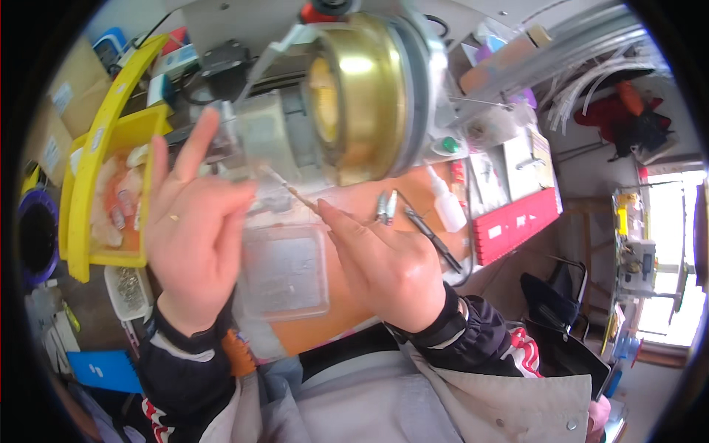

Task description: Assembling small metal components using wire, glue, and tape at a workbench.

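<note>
My right hand [388, 277] pinches a thin brownish stick [299, 196] with a paler far end, perhaps a small brush; its kind is not clear. To its left, my left hand [196, 236] is raised and slightly blurred. Its thumb and a finger come together beside the stick's far end, while two other fingers point up; whatever they pinch is too small to make out. Below both hands lies a clear square plastic box [284, 273] on the orange work surface [347, 310]. A large gold-coloured drum [373, 96] stands just beyond my hands.
At the left is a yellow tray [136, 255] with small packets, beside a white dish of small metal parts [129, 288]. On the right lie a white dropper bottle [447, 203], a black pen-like tool [433, 240] and a red case [517, 225]. A grey metal bar [561, 55] crosses behind.
</note>
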A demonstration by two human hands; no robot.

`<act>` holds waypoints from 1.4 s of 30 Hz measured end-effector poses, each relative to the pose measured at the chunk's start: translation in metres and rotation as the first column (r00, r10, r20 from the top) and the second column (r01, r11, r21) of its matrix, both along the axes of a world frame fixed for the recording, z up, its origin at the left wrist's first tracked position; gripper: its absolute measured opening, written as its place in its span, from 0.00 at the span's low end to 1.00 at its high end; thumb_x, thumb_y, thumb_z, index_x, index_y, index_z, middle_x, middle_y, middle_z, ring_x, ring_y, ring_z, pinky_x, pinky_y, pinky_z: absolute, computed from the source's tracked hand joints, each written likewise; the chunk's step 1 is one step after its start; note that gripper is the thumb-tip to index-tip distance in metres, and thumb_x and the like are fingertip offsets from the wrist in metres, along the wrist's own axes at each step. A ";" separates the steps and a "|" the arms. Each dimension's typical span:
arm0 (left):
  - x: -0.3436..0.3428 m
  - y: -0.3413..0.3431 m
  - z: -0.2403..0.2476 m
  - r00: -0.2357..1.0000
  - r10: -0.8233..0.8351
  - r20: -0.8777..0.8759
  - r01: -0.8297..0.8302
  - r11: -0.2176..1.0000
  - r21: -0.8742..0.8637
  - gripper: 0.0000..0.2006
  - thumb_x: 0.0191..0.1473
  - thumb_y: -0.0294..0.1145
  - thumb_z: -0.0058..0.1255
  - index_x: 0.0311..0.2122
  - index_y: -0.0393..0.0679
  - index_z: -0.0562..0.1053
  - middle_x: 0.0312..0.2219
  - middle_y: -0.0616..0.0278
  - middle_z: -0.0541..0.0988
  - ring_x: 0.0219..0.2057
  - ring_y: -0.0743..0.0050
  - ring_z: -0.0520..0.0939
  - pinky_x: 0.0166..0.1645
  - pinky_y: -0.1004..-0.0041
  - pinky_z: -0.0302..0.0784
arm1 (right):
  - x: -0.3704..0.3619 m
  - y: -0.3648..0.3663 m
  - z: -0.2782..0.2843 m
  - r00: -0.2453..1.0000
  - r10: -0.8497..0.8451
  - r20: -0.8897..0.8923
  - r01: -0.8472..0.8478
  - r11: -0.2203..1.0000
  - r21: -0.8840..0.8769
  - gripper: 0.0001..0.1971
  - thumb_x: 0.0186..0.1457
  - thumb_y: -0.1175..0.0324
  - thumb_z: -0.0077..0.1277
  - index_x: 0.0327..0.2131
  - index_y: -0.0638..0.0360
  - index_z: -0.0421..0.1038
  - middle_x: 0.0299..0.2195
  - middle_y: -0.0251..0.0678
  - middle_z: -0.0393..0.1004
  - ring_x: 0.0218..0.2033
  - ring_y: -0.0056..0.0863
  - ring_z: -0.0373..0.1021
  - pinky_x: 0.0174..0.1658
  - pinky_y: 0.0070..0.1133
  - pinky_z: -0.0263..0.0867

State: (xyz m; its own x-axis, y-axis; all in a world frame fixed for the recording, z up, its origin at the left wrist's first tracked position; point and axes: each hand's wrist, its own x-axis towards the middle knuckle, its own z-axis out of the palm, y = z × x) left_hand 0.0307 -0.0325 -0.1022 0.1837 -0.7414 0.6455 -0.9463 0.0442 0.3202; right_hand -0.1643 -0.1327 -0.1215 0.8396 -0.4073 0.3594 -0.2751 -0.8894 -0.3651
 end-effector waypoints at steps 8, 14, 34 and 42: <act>0.000 -0.004 -0.003 0.999 -0.016 0.050 0.015 1.000 0.013 0.05 0.45 0.18 0.56 0.28 0.42 0.74 0.23 0.58 0.74 0.53 0.47 0.76 0.62 0.46 0.57 | 0.007 0.010 0.004 0.979 0.137 -0.153 -0.120 0.986 0.116 0.25 0.48 0.65 0.56 0.51 0.60 0.68 0.52 0.45 0.70 0.28 0.30 0.74 0.28 0.23 0.70; -0.001 0.000 -0.006 1.000 0.010 0.020 -0.010 1.000 -0.008 0.05 0.48 0.18 0.53 0.27 0.42 0.74 0.23 0.59 0.74 0.53 0.45 0.76 0.63 0.45 0.56 | -0.034 -0.027 0.029 0.987 -0.069 -0.143 0.057 0.995 -0.086 0.21 0.41 0.63 0.62 0.42 0.54 0.73 0.40 0.34 0.76 0.36 0.30 0.74 0.38 0.24 0.70; 0.005 0.001 -0.011 0.999 -0.052 -0.012 0.052 0.999 -0.014 0.07 0.43 0.17 0.57 0.29 0.43 0.75 0.25 0.58 0.77 0.52 0.43 0.76 0.63 0.45 0.54 | -0.082 -0.006 -0.014 0.969 -0.234 0.081 0.229 0.971 0.066 0.26 0.40 0.80 0.56 0.49 0.64 0.71 0.53 0.52 0.67 0.48 0.43 0.70 0.50 0.30 0.66; 0.005 0.002 -0.010 0.999 -0.041 -0.023 0.041 0.999 0.031 0.07 0.45 0.20 0.56 0.30 0.45 0.76 0.25 0.62 0.77 0.53 0.45 0.76 0.63 0.45 0.52 | -0.086 -0.001 -0.053 0.955 -0.288 0.071 0.277 0.951 0.137 0.27 0.38 0.79 0.57 0.48 0.64 0.71 0.53 0.52 0.65 0.53 0.50 0.64 0.56 0.36 0.59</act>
